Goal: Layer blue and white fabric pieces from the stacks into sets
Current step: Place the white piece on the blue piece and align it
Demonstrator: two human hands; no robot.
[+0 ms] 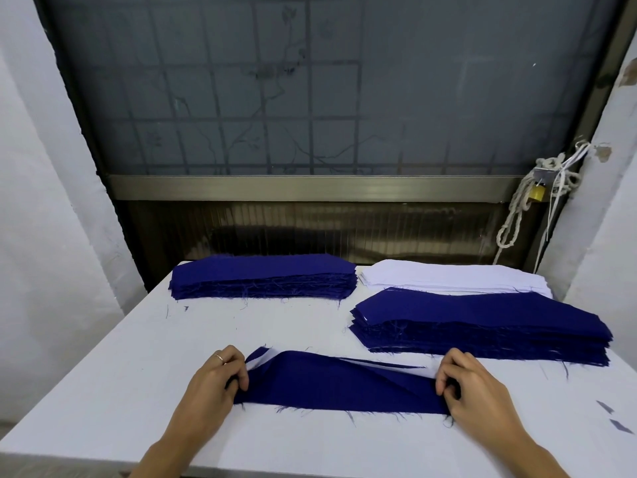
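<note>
A long blue fabric piece (341,386) lies across the near middle of the table, with a white piece (256,361) peeking out beneath its far edge. My left hand (220,377) pinches the set's left end. At the right end my right hand (465,381) pinches the fabric. A blue stack (262,276) sits at the back left. A white stack (448,276) lies at the back right, and a second blue stack (482,322) rests in front of it.
The white table (103,391) ends in a near edge just below my wrists. Small blue scraps (617,424) lie near the right edge. A window and a rope with a padlock (536,193) are behind the table.
</note>
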